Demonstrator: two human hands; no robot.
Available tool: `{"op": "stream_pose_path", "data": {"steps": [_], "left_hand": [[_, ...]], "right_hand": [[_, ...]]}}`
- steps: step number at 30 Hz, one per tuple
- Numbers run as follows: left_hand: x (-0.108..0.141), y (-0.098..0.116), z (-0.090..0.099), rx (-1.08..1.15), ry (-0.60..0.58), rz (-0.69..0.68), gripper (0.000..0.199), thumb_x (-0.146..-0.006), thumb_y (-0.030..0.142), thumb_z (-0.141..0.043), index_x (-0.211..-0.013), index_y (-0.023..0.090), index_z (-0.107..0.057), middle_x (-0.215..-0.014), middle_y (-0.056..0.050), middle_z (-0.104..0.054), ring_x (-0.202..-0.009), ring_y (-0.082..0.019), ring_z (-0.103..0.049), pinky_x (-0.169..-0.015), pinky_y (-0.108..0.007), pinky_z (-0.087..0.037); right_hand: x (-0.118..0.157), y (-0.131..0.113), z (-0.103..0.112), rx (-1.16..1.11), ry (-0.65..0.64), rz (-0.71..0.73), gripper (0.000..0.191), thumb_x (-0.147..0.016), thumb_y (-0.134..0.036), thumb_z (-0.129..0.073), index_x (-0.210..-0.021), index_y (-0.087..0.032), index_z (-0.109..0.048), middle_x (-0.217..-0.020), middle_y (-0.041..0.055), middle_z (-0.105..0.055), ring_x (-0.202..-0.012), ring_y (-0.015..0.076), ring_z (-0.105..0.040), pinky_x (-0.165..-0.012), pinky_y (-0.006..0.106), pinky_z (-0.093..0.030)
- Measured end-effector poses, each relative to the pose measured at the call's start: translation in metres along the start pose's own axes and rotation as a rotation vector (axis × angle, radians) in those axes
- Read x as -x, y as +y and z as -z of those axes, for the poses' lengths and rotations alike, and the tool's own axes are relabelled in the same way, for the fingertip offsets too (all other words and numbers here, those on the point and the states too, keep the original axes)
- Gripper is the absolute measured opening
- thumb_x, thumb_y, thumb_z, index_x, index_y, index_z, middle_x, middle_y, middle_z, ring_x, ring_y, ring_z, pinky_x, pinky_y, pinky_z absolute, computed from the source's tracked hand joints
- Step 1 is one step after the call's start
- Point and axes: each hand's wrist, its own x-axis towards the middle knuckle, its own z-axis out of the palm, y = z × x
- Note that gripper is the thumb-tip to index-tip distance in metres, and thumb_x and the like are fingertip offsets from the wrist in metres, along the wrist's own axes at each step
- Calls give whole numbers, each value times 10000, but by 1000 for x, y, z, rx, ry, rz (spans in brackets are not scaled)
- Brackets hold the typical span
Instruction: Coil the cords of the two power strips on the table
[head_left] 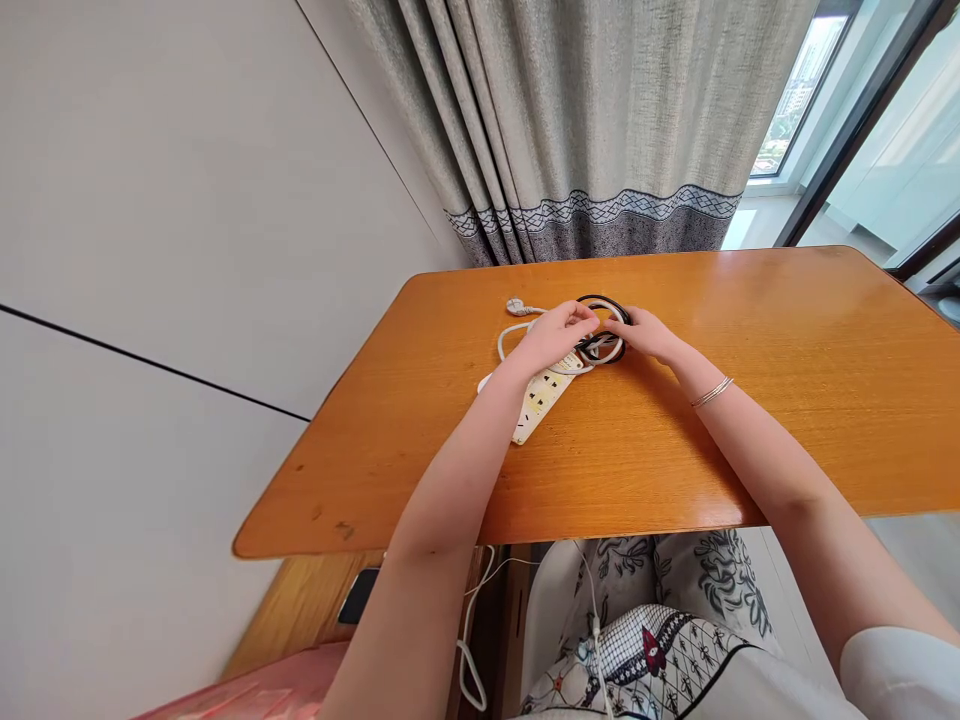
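A white power strip (546,398) lies at a slant on the wooden table, partly under my left forearm. Beyond its far end, black and white cables are looped together in a coil (611,352). My left hand (562,330) is over the left side of this coil, thumb and fingers curled close together; what they pinch is too small to make out. My right hand (643,332) has its fingers closed round the coil's right side. A white plug (516,307) on its cord rests left of my left hand.
The wooden table (787,400) spans the view. Behind it hangs a grey curtain (600,120), with a white wall (187,200) at left. Below the near edge are a dark phone-like object (358,596) and a hanging white cable (469,660).
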Motion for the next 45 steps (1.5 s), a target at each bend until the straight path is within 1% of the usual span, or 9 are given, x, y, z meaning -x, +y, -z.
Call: {"op": "stream_pose_path", "data": {"steps": [7,12,17,21,25,29,36,40,45], "left_hand": [[6,1,-6,-285,-92,-5,160,-760,119,-701,-874,231,-700,-1009,-47,-753,-975,-264,-690,-897,-365,-490],[7,5,0,-423,-157,-23,274,-862,186,-574,-1116,219,-670,-1079,-42,-757,-994,-214,-705,-855,-310,-524],[12,11,0,-584,-229,-66,235,-908,274,-520,-1066,215,-685,-939,-27,-753,-861,-210,-698,-811,-330,-524],[12,9,-5,-709,-201,-172,228,-934,246,-470,-940,207,-694,-1090,-76,-734,-1051,-245,-676,-986,-387,-498],[10,2,-5,-704,-133,-190,292,-921,157,-448,-1156,177,-620,-1310,-133,-664,-1246,-260,-608,-1092,-418,-449],[7,-1,-1,-648,-142,-118,367,-928,119,-433,-1268,171,-560,-1355,-135,-664,-1284,-245,-606,-1090,-389,-447],[-1,-4,2,-815,-119,-220,154,-924,188,-522,-1017,158,-641,-1141,-143,-678,-1084,-280,-634,-944,-390,-475],[-5,-7,5,-827,-68,-209,106,-902,248,-595,-812,196,-569,-946,-96,-641,-962,-270,-618,-848,-368,-466],[-7,-6,13,-739,71,-185,232,-928,285,-571,-722,213,-490,-884,-81,-617,-904,-247,-615,-837,-355,-460]], "right_hand": [[1,-1,1,-196,44,3,309,-769,-442,-756,-793,-147,-669,-719,13,-678,-651,126,-582,-628,250,-481],[6,-9,2,-407,76,-89,415,-709,-521,-833,-716,-169,-612,-632,-7,-634,-558,95,-533,-519,212,-426],[6,-11,5,-427,94,-83,352,-727,-461,-830,-747,-177,-622,-705,18,-687,-594,114,-597,-548,225,-484],[1,-10,4,-303,164,94,230,-740,-368,-777,-814,-177,-672,-746,4,-669,-669,125,-606,-611,243,-526],[0,-14,5,-239,198,211,243,-732,-297,-740,-939,-178,-692,-861,27,-706,-757,152,-650,-679,277,-563],[2,-18,5,-282,250,120,374,-716,-305,-773,-1047,-192,-641,-871,22,-720,-591,121,-621,-578,271,-552],[6,-24,14,-515,77,192,487,-732,-477,-810,-1101,-221,-621,-1052,57,-722,-880,166,-709,-865,348,-593],[9,-24,11,-349,20,164,589,-705,-380,-847,-1210,-183,-615,-1237,124,-679,-1119,212,-654,-1009,381,-533],[8,-14,9,-190,-111,-83,345,-742,-292,-824,-1018,-145,-678,-951,81,-744,-785,158,-670,-752,291,-555]]}}
